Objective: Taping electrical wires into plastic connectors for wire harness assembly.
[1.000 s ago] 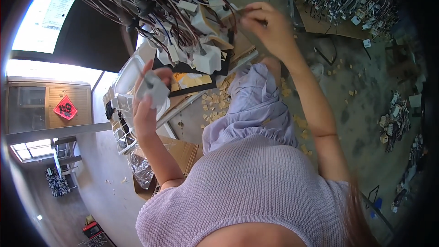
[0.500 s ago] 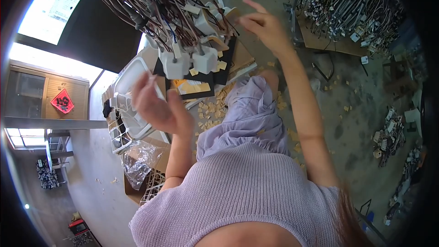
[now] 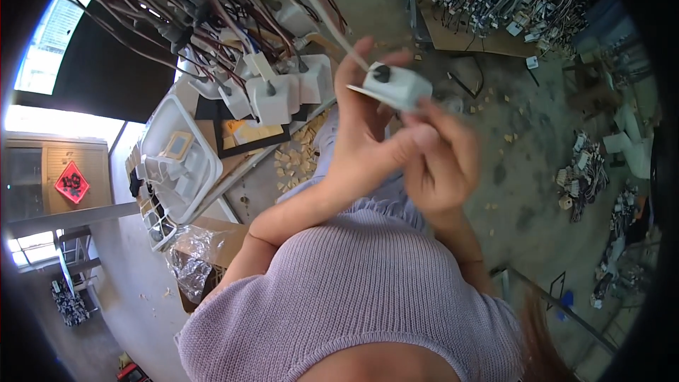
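A white plastic housing (image 3: 402,89) with a black cable grommet and a light cable running up from it is between my two hands, in front of my chest. My left hand (image 3: 357,134) holds it from the left, fingers behind it and thumb stretched below it. My right hand (image 3: 444,159) is curled, its fingertips pinching the housing's lower right corner; they are slightly blurred. Similar white housings (image 3: 274,97) hang on a bundle of dark cables (image 3: 219,7) at the upper left.
A white plastic tray (image 3: 211,143) with a yellowish frame and white parts stands at the left. Below it is a cardboard box (image 3: 228,242) with clear plastic wrap (image 3: 189,269). Yellow scraps (image 3: 298,160) litter the floor. Heaped cables (image 3: 495,0) lie at the upper right.
My hands were apart and without this housing in them; now they have come together around it. The hanging housings and the background have shifted left in view.
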The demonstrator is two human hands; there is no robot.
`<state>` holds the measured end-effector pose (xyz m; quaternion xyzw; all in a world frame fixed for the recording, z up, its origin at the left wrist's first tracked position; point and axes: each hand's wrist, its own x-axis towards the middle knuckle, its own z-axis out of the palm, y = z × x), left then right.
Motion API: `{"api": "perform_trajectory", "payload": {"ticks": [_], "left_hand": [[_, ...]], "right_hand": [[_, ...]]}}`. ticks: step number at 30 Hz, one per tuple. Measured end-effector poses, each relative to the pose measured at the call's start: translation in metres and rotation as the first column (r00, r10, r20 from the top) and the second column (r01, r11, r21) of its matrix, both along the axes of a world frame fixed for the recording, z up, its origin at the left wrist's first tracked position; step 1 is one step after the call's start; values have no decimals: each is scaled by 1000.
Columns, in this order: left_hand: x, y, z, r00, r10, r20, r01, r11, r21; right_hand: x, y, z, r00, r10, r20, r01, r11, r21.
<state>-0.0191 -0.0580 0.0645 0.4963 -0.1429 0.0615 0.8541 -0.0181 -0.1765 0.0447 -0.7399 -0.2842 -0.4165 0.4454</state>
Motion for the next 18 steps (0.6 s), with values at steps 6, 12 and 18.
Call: {"api": "perform_trajectory", "payload": {"ticks": [6,12,18], "left_hand": [[-4,25,-1,930,-199,-310,93,942,-324],[-2,40,5,932,-276,-237,135,867,-479],[-5,48,4,958,-172,-231,131,974,-183]], "right_hand": [[-8,-19,11,529,770,-358,-525,628,575],[26,-31,12,273,879,-392,-460,477,749],[26,-19,18,284,780,-557,-384,625,680]]}}
